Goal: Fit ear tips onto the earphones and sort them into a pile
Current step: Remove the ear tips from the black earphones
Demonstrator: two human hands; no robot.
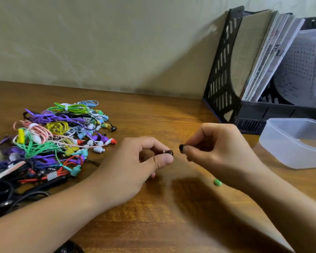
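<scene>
Wooden tabletop carries everything. Black file rack w/ papers stands back right, against the wall. Pile of colored earphones w/ tangled cords lies at left. Clear plastic tub sits at right, just in front of the rack. Left hand, center, fingers curled, pinches a dark earbud btwn thumb & forefinger. Right hand, just beside it, pinches a black ear tip; tip & bud close, not touching. Small green ear tip lies on tabletop near right wrist.
</scene>
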